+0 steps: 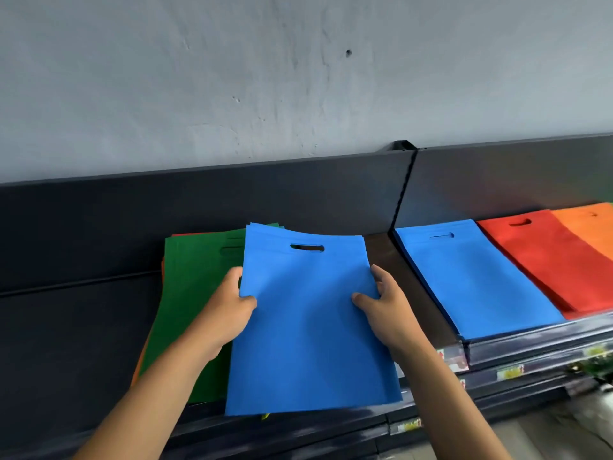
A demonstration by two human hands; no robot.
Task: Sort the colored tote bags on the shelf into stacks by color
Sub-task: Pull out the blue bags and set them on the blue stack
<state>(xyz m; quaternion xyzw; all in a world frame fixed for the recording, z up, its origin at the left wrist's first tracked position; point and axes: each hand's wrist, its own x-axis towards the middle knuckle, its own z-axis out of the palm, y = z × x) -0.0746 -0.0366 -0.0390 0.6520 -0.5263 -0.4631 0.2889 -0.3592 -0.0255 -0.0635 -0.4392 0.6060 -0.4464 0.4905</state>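
Observation:
A blue tote bag point(308, 330) with a cut-out handle lies on top of a mixed pile at the shelf's middle. My left hand point(232, 310) grips its left edge, thumb on top. My right hand point(381, 300) pinches its right edge, thumb on the bag's face. Under it a green bag point(195, 293) shows, with orange and red edges peeking out at the pile's left side. To the right, on the adjoining shelf section, lie a blue stack point(474, 280), a red stack point(547, 257) and an orange stack point(587, 227).
The dark shelf point(73, 343) stretches to the left of the pile. A dark back panel point(232, 197) rises behind the bags, with a grey wall above. Price labels point(510, 371) line the shelf's front edge on the right.

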